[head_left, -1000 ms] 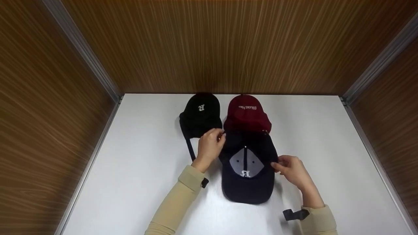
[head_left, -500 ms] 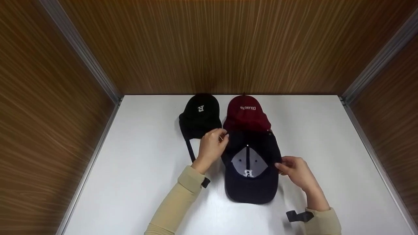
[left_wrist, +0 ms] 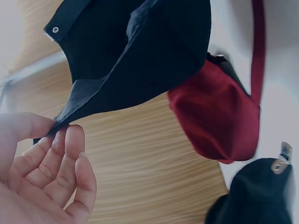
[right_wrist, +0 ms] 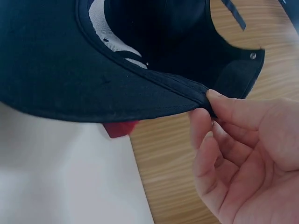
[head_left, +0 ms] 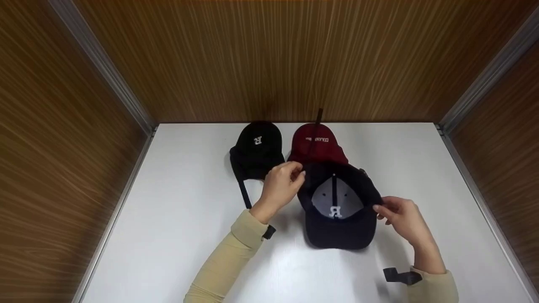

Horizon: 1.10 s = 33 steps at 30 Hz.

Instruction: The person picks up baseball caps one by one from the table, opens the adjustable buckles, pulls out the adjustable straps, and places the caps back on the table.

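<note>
A navy baseball cap (head_left: 340,233) hangs between both hands, its grey-lined inside facing up and its brim toward the person. The left hand (head_left: 283,185) pinches the cap's left edge; in the left wrist view the thumb and fingertips (left_wrist: 74,140) grip the fabric rim. On the other side the right hand (head_left: 403,216) pinches the edge where brim meets crown, plain in the right wrist view, with the cap's brim (right_wrist: 60,74) stretching left. A thin dark strap (head_left: 319,117) sticks up from the cap's far side, crossing in front of the red cap.
Behind the held cap, a red cap (head_left: 302,145) with white lettering lies on the white table (head_left: 168,219). A black cap (head_left: 248,145) is to its left, its strap (head_left: 245,195) trailing toward the person. Wood-grain panels (head_left: 269,63) enclose the back and sides.
Both hands have moved right with the navy cap, and its brim has shifted slightly away from the person. Its strap now rises higher over the red cap.
</note>
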Available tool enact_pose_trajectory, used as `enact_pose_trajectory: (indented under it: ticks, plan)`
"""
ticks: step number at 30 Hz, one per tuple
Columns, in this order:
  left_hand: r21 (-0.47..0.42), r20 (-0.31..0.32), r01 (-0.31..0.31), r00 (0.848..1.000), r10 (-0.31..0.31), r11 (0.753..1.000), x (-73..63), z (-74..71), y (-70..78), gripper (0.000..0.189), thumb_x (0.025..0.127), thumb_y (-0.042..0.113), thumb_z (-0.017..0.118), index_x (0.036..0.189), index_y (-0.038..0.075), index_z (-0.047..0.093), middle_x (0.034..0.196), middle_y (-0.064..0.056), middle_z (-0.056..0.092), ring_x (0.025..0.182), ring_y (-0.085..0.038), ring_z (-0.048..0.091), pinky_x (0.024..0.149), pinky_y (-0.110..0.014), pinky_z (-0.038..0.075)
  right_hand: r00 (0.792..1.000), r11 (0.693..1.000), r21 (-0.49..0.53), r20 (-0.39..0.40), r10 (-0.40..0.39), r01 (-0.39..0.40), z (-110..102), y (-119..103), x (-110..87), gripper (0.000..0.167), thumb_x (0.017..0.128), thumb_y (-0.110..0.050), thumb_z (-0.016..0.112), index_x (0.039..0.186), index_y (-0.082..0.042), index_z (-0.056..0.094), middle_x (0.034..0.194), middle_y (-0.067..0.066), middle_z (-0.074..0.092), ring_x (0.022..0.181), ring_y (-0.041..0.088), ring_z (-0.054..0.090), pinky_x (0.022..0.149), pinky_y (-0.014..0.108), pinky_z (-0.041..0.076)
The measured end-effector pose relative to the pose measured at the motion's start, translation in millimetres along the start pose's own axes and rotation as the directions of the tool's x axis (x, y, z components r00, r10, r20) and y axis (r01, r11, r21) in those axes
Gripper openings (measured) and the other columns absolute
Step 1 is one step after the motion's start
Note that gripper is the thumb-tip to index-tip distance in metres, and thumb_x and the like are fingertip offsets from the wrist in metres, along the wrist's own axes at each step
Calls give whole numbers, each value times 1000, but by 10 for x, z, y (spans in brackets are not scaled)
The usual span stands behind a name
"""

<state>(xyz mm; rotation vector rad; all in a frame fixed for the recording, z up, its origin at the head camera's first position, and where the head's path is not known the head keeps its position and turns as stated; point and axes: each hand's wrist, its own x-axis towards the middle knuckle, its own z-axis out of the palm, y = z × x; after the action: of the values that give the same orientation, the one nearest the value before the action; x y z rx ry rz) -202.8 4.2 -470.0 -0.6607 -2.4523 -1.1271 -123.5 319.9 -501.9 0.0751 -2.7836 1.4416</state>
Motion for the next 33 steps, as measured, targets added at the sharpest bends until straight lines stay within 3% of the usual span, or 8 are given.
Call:
enact_pose_trajectory:
  ticks: [5,13,16,21,25,27,31,33]
  plan:
    - [-59,24,-28,999,29,998,110,-14,105,6,90,8,67,91,4,71,82,-2,68,69,-9,62,64,-18,48,997,999,30,-68,-24,27,-166,-14,10,17,92,2,65,105,12,65,82,16,69,65,11,64,56,25,53]
    - [-155,49,-77,995,86,985,261,21,272,5,92,4,66,95,2,69,88,-6,67,69,-7,63,64,-14,48,985,999,-4,-169,-38,38,-416,-16,56,20,93,3,63,110,14,63,94,24,68,68,6,67,61,22,55]
    - [-169,55,-94,993,104,981,293,59,319,5,92,4,66,97,2,69,89,-6,66,71,-7,64,66,-13,48,978,1000,3,-209,-15,16,-478,-14,93,20,94,3,61,111,13,63,94,17,69,70,3,67,64,21,55]
    - [-137,39,-152,987,159,979,301,172,332,6,92,4,67,98,3,69,94,-5,67,83,-11,62,76,-17,47,959,998,55,-282,27,-12,-523,49,171,21,95,1,59,112,13,62,88,-7,67,73,1,68,67,20,55]
    - [-153,33,-209,976,217,966,274,287,302,5,93,4,66,96,3,69,95,-6,66,88,-12,62,79,-17,47,934,984,179,-347,82,-20,-510,159,227,17,95,1,60,108,11,63,88,-13,64,73,4,70,68,21,55]
    - [-158,31,-240,968,247,958,252,345,272,4,93,3,65,96,3,69,95,-6,65,89,-13,63,80,-17,47,920,953,304,-371,126,-7,-491,220,250,12,94,6,58,104,9,64,91,-7,63,74,6,71,69,23,55]
    - [-159,44,-287,954,297,945,196,452,204,4,93,2,65,96,2,68,96,-6,64,91,-14,63,84,-17,46,882,823,565,-412,228,51,-441,329,278,16,89,16,57,95,5,68,92,7,59,71,11,71,69,27,55]
    - [-156,60,-306,946,318,939,166,501,177,4,93,3,65,96,2,68,97,-6,64,92,-14,63,85,-16,46,862,768,636,-428,271,74,-424,368,280,17,87,19,58,94,7,68,89,10,58,69,12,71,69,27,55]
